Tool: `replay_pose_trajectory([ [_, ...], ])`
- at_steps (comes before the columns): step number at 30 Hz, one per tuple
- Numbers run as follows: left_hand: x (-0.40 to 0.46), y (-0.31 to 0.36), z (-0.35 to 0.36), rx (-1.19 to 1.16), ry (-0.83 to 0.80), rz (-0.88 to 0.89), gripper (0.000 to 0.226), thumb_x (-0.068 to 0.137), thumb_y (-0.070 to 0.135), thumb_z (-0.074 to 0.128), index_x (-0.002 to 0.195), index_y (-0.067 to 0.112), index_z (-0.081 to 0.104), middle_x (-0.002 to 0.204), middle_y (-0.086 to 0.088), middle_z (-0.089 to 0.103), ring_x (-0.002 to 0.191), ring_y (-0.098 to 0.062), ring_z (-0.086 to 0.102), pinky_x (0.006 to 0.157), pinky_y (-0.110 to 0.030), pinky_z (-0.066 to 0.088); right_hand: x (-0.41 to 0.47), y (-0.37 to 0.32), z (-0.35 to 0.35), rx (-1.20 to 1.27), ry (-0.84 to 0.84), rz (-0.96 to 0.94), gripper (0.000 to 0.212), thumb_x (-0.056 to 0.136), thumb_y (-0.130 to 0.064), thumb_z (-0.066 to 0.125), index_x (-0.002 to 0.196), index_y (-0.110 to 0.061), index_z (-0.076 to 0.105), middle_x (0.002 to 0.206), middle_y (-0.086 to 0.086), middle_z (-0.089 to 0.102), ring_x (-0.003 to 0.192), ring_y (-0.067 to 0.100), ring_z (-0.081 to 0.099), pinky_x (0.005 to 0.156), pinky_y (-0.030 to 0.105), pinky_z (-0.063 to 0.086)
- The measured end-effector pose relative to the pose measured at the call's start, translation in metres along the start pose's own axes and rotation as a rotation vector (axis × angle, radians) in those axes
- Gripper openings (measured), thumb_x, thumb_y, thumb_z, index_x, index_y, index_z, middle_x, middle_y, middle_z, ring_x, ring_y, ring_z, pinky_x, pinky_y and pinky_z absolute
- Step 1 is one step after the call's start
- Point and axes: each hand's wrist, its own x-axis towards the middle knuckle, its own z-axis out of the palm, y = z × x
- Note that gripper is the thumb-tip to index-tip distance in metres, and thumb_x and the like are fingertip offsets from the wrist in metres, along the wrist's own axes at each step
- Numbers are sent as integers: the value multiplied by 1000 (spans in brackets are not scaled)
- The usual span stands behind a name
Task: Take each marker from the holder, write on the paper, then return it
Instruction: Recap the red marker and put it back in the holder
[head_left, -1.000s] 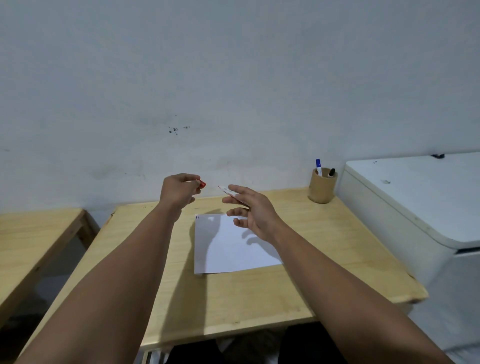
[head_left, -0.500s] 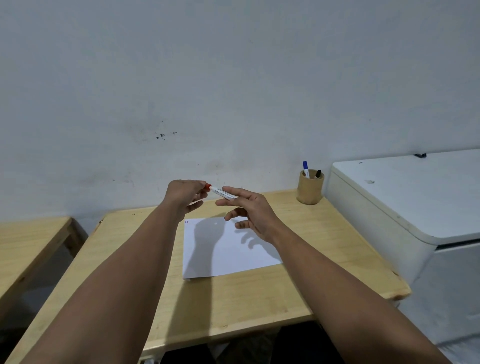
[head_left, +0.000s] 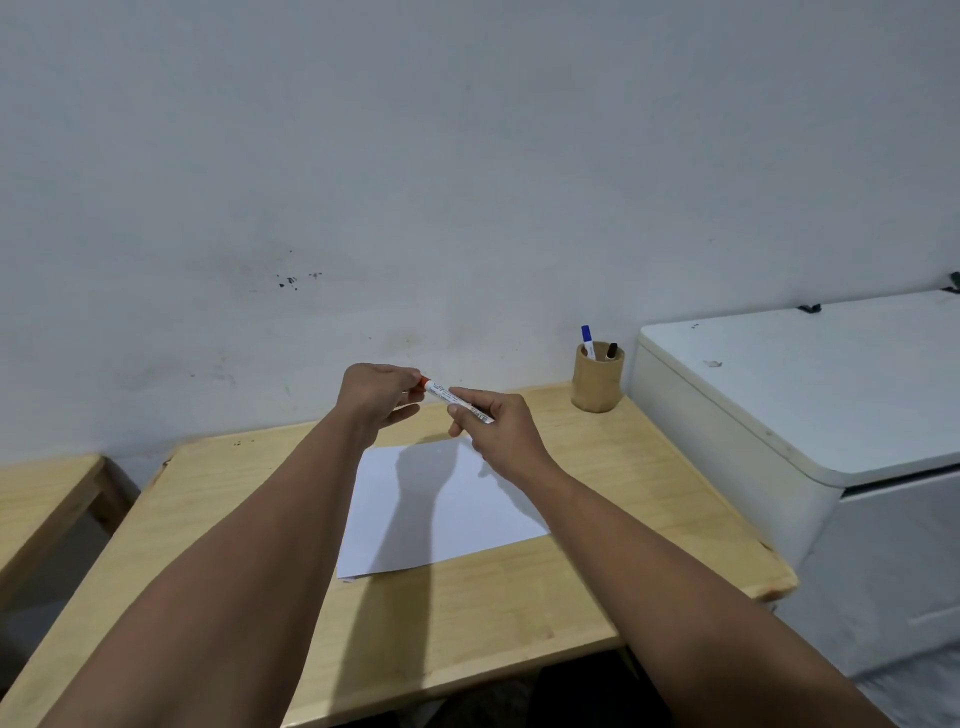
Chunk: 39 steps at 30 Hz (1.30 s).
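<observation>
Orange cap and marker are back together now at the centre of the frame: a second ago the left hand held the cap apart from the barrel, and now it's pinching it right at the tip while the right hand grips the white body. Looks like the recapping bit, so this one's probably headed back to the holder at the bench corner, right of centre. Paper sits below the hands, and I can't see any writing on it.
</observation>
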Motion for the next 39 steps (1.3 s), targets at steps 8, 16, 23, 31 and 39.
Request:
replay_pose_trajectory([
  [8,22,54,86,61,-139,276,27,97,12,66,122,7,73,107,-8,76,91,-17,70,83,-36,61,56,-27,-85,-345,162,-13,8,98,-27,73,104,-31,75,88,-4,80,80,21,71,81,37,60],
  [16,63,40,190,349,-253,340,67,92,14,63,155,18,43,129,-5,67,100,-22,65,91,-38,55,123,-45,-187,-509,474,-55,8,95,-29,77,98,-26,70,90,-11,71,95,20,73,94,46,60],
  [23,96,-9,239,579,-341,277,105,80,28,86,163,19,22,164,-8,37,146,-30,43,114,-46,43,153,-10,-213,-612,431,2,9,100,-28,74,100,-25,65,84,-12,68,79,9,68,95,45,60],
  [31,108,-37,261,483,-343,287,89,77,36,88,152,25,42,143,1,60,128,-25,60,104,-42,51,149,36,-207,-806,315,181,15,96,-41,65,85,-32,70,86,-13,72,93,22,70,100,46,47],
  [39,104,-40,262,486,-298,326,67,77,38,84,136,35,54,108,16,66,108,-17,69,93,-47,57,127,43,-211,-920,376,165,27,85,-58,66,88,-31,71,82,-13,73,87,12,69,89,42,33],
])
